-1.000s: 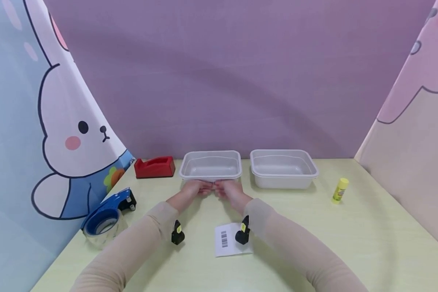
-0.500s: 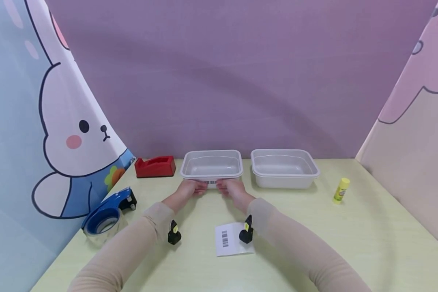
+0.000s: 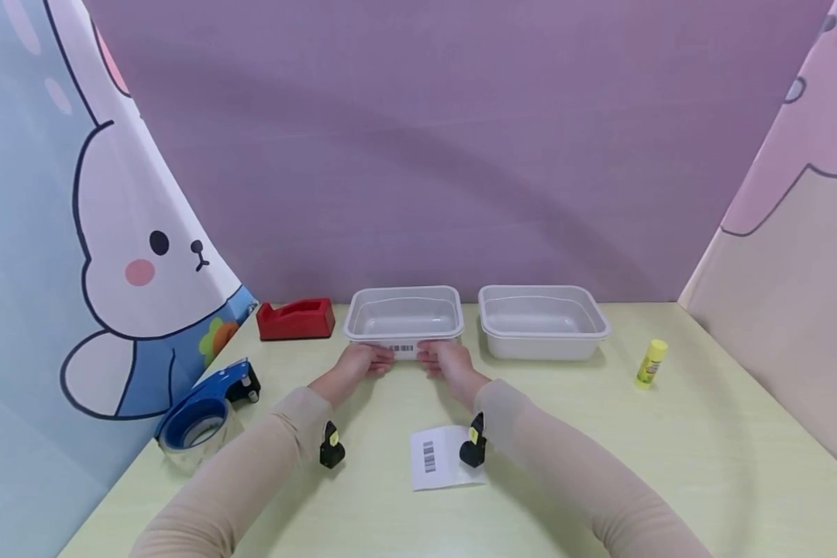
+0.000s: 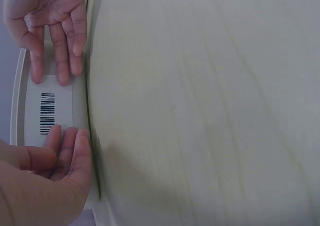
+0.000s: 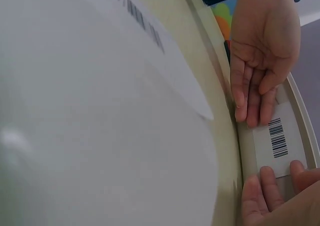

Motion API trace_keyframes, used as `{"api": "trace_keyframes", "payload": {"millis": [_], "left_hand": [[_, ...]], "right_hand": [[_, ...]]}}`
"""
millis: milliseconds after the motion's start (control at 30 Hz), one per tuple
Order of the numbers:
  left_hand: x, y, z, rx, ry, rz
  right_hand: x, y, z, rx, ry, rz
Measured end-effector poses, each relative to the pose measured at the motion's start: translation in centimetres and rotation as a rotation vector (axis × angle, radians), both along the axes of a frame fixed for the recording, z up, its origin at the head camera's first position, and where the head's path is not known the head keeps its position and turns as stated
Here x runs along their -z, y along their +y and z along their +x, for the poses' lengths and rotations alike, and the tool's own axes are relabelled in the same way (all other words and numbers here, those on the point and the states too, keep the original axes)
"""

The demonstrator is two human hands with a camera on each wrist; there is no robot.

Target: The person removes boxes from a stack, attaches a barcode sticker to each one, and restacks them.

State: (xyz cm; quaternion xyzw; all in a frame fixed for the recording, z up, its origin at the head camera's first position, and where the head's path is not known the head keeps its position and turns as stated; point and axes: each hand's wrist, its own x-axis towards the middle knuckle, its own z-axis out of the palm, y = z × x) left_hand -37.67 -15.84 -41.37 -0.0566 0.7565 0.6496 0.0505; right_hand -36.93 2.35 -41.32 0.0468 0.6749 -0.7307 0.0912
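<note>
In the head view, a white barcode label [image 3: 406, 349] is lying flat against the near wall of the left-hand white plastic tub [image 3: 404, 293], just below the rim, and the placing seems to be turning on how it is sitting between two sets of fingers. From the left hand [image 3: 352, 368] it is lying toward 2 o'clock, from the right hand [image 3: 449, 363] toward 10 o'clock, with its long axis running from 9 to 3 o'clock, parallel to the rim. Both hands are touching its ends; the left is coming out nearer to the printed bars, its fingertips overlapping one end of them in the left wrist view, while the right is keeping to the label's edge. The fingers of both hands are extending fairly straight, released rather than clenched, and are pinching nothing that shows; how hard they are pressing, the pictures are not telling. The tub is standing upright on the bench [image 3: 530, 496]. A second white tub [image 3: 544, 349] is standing at 3 o'clock from it, just apart, and a red tape dispenser [image 3: 296, 324] is sitting at 9 o'clock. A white barcode sheet [image 3: 442, 473] is lying at 6 o'clock, partly behind the right wrist's black camera [image 3: 472, 451].
</note>
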Motion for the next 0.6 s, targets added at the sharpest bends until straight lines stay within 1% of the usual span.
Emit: {"api": "trace_keyframes", "payload": {"millis": [267, 600], "left_hand": [[0.28, -0.36, 0.06, 0.001, -0.029, -0.004], [0.49, -0.67, -0.28, 0.002, -0.057, -0.016]], "right_hand": [[0.66, 0.39, -0.27, 0.011, -0.019, -0.025], [0.79, 0.51, -0.16, -0.021, -0.028, -0.02]]}}
